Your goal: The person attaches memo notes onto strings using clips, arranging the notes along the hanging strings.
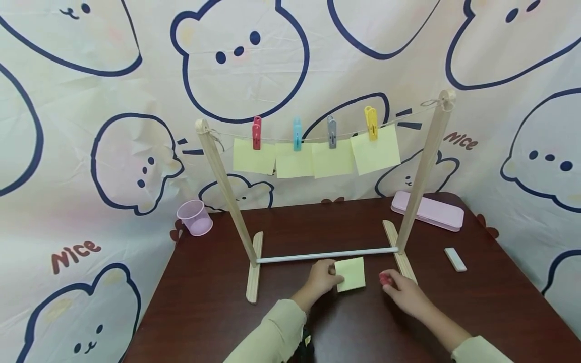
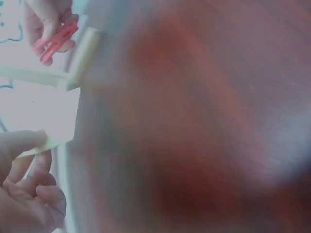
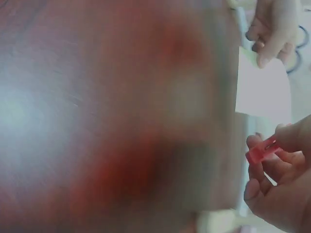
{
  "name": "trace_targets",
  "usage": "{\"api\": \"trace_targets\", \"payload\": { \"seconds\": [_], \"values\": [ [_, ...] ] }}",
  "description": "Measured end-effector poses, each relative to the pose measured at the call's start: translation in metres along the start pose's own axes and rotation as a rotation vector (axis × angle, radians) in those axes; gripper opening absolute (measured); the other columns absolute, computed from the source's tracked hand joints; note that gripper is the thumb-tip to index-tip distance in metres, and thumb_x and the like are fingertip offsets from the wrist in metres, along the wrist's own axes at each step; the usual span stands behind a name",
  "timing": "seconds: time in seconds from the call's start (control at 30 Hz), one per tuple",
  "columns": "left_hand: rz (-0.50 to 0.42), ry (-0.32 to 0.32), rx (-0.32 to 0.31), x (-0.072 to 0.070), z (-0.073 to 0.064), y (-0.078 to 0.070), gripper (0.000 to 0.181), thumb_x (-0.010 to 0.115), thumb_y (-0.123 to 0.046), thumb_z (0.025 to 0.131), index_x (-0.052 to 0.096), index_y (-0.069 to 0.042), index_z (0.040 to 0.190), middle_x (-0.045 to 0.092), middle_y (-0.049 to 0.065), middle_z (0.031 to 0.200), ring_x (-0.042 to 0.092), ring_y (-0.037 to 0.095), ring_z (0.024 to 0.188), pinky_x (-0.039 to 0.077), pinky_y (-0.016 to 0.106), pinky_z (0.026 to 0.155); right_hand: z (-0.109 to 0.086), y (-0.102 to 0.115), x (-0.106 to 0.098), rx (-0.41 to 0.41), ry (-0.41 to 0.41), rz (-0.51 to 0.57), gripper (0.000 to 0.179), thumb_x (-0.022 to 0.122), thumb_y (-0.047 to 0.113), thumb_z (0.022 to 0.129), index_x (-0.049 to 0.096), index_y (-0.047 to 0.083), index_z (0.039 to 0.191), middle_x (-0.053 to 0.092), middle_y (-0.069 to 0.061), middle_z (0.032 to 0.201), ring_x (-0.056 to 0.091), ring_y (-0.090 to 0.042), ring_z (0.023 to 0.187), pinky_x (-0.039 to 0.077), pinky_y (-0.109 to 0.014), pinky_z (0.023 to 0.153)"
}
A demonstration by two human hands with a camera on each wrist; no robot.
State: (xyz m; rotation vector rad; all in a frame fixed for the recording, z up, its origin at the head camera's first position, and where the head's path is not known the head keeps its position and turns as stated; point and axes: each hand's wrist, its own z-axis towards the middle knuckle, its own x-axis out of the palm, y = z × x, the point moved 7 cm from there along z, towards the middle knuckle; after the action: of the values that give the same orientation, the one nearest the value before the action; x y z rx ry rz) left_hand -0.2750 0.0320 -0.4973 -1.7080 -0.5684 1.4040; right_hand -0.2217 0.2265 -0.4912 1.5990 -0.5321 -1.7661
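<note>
Between thumb and fingers my left hand pinches a pale yellow sticky note by its left edge, in front of the white crossbar. To the right of the note, and apart from it, my right hand holds a red clothespin. Both wrist views show these grips; the red clothespin is clearest in the left wrist view. Above, a string carries several yellow notes, each under a clothespin: red, light blue, grey and yellow.
A wooden frame with a left post, a right post and a white crossbar stands on the dark brown table. A pink cup is at back left. At right lie a pink case and a white block.
</note>
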Motion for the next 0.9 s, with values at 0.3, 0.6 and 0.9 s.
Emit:
{"api": "trace_targets", "payload": {
  "seconds": [0.3, 0.6, 0.9],
  "values": [
    [-0.369, 0.049, -0.041, -0.019, 0.01, -0.067, 0.017, 0.061, -0.019, 0.091, 0.066, -0.005, 0.097, 0.062, 0.001, 0.069, 0.056, 0.012, 0.049, 0.046, 0.027, 0.043, 0.013, 0.046, -0.079, 0.031, -0.011, 0.358, 0.037, 0.027, 0.02, 0.103, 0.041, -0.009, 0.122, 0.045, -0.009, 0.086, 0.043, -0.01, 0.063, 0.041, -0.026, 0.053],
    [-0.535, 0.061, -0.008, -0.04, 0.016, -0.141, 0.018, 0.062, -0.008, 0.089, 0.063, -0.003, 0.106, 0.064, 0.008, 0.076, 0.062, 0.02, 0.047, 0.046, 0.023, 0.037, 0.031, 0.105, -0.152, -0.114, -0.116, 0.065, 0.033, 0.052, 0.019, 0.096, 0.055, -0.002, 0.12, 0.058, -0.015, 0.107, 0.051, 0.001, 0.085, 0.045, -0.016, 0.065],
    [-0.685, 0.028, -0.005, -0.059, 0.025, -0.184, 0.02, 0.059, -0.012, 0.091, 0.064, -0.002, 0.108, 0.066, 0.007, 0.074, 0.06, 0.015, 0.049, 0.044, 0.021, 0.039, 0.061, 0.163, -0.209, -0.242, -0.246, -0.03, 0.026, 0.055, 0.011, 0.094, 0.056, 0.002, 0.118, 0.061, -0.01, 0.096, 0.056, -0.003, 0.077, 0.043, -0.011, 0.062]
  ]
}}
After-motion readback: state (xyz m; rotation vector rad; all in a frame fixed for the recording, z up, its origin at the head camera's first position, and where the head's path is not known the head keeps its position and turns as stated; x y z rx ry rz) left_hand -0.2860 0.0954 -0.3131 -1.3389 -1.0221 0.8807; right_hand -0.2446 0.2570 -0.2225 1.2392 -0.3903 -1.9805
